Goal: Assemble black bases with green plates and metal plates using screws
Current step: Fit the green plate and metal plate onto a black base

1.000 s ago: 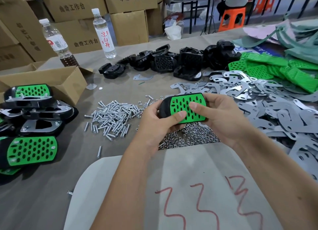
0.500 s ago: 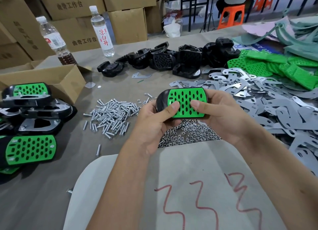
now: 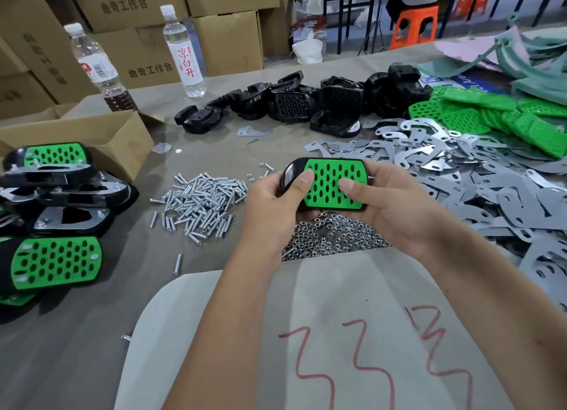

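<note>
A glossy black base [image 3: 290, 176] with rounded ends is being held above the surface [image 3: 92, 333], face up, with a bright green plate [image 3: 336, 184] sitting in its top. The plate is a matte plastic slab, oblong with rounded corners, pierced by rows of oval holes. The left hand [image 3: 273, 213] is gripping the base's left end, its thumb pressing flat on the green plate; the right hand [image 3: 395, 207] is gripping the right end, thumb lying on the plate too, and the other fingers of both hands are curling underneath, where they are hidden.

Directly below the hands a heap of small shiny hex nuts [image 3: 334, 239] is lying, and to its left a pile of silvery screws [image 3: 199, 202] with round heads. To the right, flat grey metal plates [image 3: 460, 179] with curved outlines and slots are spreading in a loose drift. Beyond them loose green plates [image 3: 478, 112] are stacking up, and at the far middle bare black bases [image 3: 306, 105] are clustering. On the left, finished assemblies [image 3: 55, 222] are piling beside an open cardboard box [image 3: 101, 133]. Two clear plastic bottles [image 3: 184, 53] are standing behind; the left one seems to hold a dark liquid. Nearest the viewer a pale sheet [image 3: 337, 333] with red scrawls is lying flat.
</note>
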Action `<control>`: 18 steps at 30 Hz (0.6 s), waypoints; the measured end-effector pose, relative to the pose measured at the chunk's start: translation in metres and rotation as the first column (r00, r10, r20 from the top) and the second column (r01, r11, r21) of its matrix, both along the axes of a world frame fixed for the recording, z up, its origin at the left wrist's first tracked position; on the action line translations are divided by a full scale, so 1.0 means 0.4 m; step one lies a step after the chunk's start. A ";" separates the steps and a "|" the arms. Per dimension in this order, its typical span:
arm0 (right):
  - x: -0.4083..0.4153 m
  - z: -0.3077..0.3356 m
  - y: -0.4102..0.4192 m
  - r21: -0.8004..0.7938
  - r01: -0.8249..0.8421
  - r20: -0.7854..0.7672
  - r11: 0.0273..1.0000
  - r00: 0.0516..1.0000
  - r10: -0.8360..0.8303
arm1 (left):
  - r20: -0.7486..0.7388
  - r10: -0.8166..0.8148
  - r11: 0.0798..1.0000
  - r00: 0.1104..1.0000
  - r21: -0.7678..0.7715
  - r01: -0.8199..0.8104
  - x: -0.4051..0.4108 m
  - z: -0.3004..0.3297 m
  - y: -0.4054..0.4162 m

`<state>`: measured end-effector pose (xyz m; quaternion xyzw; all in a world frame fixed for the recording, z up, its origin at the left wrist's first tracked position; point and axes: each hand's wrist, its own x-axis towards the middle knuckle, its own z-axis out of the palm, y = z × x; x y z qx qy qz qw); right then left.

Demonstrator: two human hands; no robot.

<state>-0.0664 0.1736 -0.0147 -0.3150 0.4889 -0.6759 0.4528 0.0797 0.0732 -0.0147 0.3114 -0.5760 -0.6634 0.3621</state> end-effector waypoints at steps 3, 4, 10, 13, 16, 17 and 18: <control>0.002 -0.001 0.001 -0.040 -0.023 0.022 0.999 0.999 0.024 | -0.033 -0.007 0.999 0.999 0.047 0.008 0.001 0.004 -0.001; 0.003 -0.003 0.000 -0.054 -0.026 0.034 0.998 0.999 0.028 | -0.050 -0.014 0.998 0.999 0.064 0.017 0.000 0.005 0.001; 0.000 -0.004 -0.005 -0.109 -0.008 0.054 0.994 0.998 0.014 | -0.154 -0.098 0.990 0.983 0.087 0.112 0.007 0.003 0.001; -0.001 -0.004 -0.008 -0.045 0.026 -0.070 0.999 0.997 -0.029 | -0.101 -0.101 0.990 0.990 0.085 0.110 0.019 -0.007 -0.007; -0.001 -0.002 -0.004 -0.030 0.022 -0.093 0.999 0.995 -0.025 | -0.124 -0.050 0.989 0.991 0.134 0.066 0.024 -0.002 -0.010; -0.001 0.000 -0.001 -0.031 0.019 -0.093 0.999 0.995 -0.022 | -0.142 -0.044 0.986 0.989 0.155 0.066 0.024 0.002 -0.010; -0.001 0.003 0.001 -0.032 0.012 -0.091 0.999 0.996 -0.015 | -0.145 -0.039 0.983 0.989 0.173 0.064 0.025 0.006 -0.009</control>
